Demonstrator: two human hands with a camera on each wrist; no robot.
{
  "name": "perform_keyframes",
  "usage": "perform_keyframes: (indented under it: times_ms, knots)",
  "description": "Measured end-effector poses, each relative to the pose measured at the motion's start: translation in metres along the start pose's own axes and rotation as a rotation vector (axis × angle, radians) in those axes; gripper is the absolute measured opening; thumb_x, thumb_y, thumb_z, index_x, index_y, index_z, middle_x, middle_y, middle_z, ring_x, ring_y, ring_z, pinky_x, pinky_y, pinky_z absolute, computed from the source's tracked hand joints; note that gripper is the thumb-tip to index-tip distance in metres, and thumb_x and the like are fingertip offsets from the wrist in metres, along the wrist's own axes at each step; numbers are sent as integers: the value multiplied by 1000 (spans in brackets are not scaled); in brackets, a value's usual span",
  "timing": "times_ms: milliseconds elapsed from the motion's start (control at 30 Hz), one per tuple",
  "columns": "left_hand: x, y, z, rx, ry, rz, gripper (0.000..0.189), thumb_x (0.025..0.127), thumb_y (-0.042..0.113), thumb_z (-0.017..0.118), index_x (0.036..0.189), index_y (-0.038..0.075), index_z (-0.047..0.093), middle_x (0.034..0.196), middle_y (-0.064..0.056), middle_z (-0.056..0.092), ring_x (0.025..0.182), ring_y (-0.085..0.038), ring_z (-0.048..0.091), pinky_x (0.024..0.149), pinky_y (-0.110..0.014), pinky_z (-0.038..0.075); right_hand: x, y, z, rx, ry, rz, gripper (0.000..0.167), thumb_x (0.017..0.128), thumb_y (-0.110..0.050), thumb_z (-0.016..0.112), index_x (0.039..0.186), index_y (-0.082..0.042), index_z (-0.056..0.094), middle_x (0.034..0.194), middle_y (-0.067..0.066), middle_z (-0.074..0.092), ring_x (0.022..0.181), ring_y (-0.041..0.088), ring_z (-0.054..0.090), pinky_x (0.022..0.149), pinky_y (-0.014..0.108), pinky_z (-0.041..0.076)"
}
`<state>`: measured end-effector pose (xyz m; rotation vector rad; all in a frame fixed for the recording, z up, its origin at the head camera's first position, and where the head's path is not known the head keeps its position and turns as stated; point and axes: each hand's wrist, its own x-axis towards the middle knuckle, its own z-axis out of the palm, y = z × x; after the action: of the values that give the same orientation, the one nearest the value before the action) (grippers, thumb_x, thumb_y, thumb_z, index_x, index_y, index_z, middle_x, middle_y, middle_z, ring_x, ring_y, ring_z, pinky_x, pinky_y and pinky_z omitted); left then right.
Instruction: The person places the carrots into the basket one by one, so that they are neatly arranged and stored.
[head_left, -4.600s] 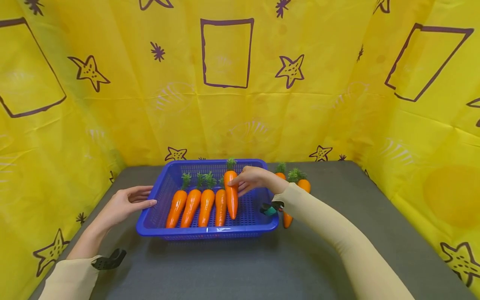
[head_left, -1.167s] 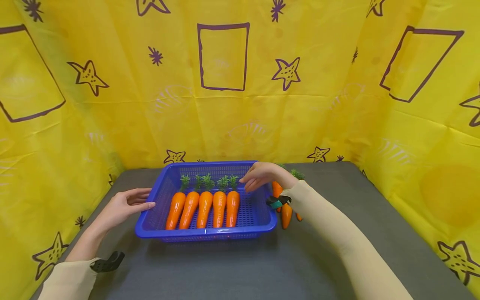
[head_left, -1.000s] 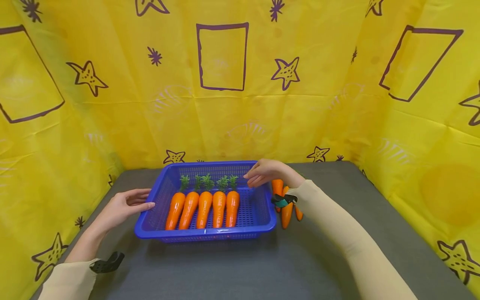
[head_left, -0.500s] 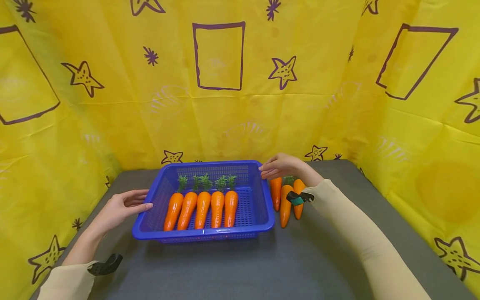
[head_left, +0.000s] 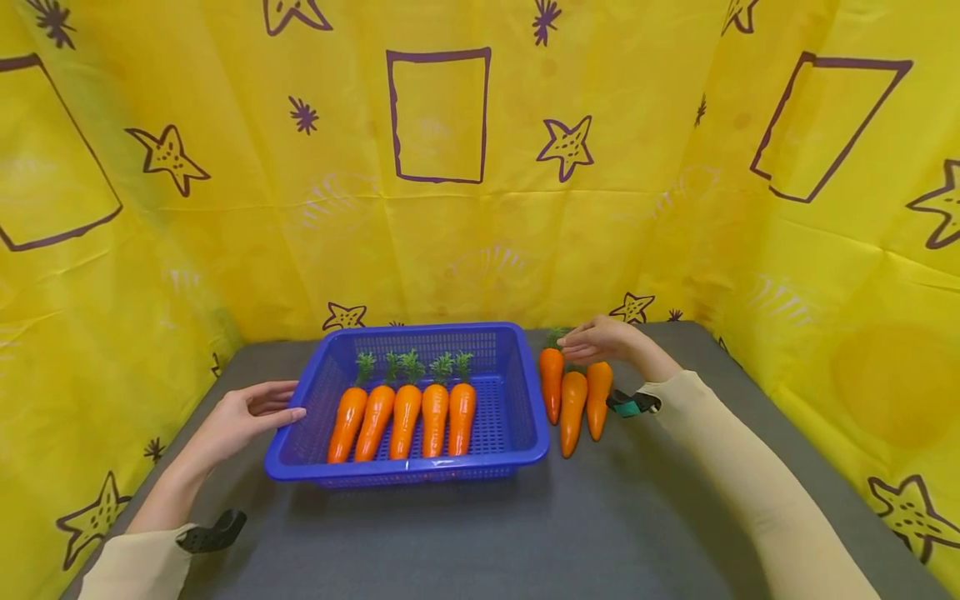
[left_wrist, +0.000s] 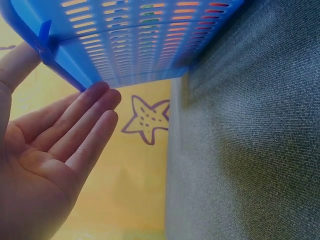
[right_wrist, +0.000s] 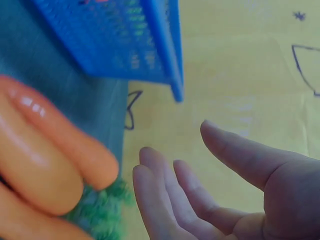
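My left hand point(head_left: 238, 417) holds the left rim of a blue plastic basket point(head_left: 408, 469), thumb over the rim. In the left wrist view its fingertips point(left_wrist: 100, 92) meet the outside of the rim. Several orange toy carrots point(head_left: 405, 421) lie side by side in the basket, green tops toward the back. My right hand point(head_left: 606, 340), with nothing in it, hovers over three more carrots point(head_left: 573, 408) lying right of the basket. Its fingertips come close to the leftmost one's green top; the other two tops are mostly hidden by the hand. The right wrist view shows these fingers point(right_wrist: 150, 200) spread and loosely bent.
A dark grey cloth-covered table point(head_left: 450, 542) carries everything. Yellow fabric walls point(head_left: 450, 250) with starfish drawings enclose it at the back and both sides. Inside the basket, bare mesh floor point(head_left: 491, 417) lies right of the row of carrots.
My right hand laid a carrot at the right end of the row and let go. It then moved right, out over the loose carrots. My left hand has stayed at the rim.
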<state>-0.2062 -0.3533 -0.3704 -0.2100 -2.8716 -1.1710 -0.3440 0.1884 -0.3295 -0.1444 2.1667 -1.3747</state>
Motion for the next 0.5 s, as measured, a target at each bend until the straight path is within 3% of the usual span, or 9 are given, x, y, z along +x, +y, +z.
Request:
perform_keyframes:
  times_ms: [333,500]
  knots:
    - [1,-1,1,-11,1,-2,64,87,41,66,135,3,49,126,-22,59,109,-37,61,82,-39,57,-10,23,-15,42,89,40,51,98,-19,52,138,10,40,137,27,47,125,34,51,107,46,39]
    - [2,-1,1,-18,4,1,63,87,41,66,135,4,49,126,-22,59,108,-35,62,83,-38,57,-15,38,-27,88,90,36,57,93,-23,60,135,12,43,133,27,52,120,31,57,103,43,44]
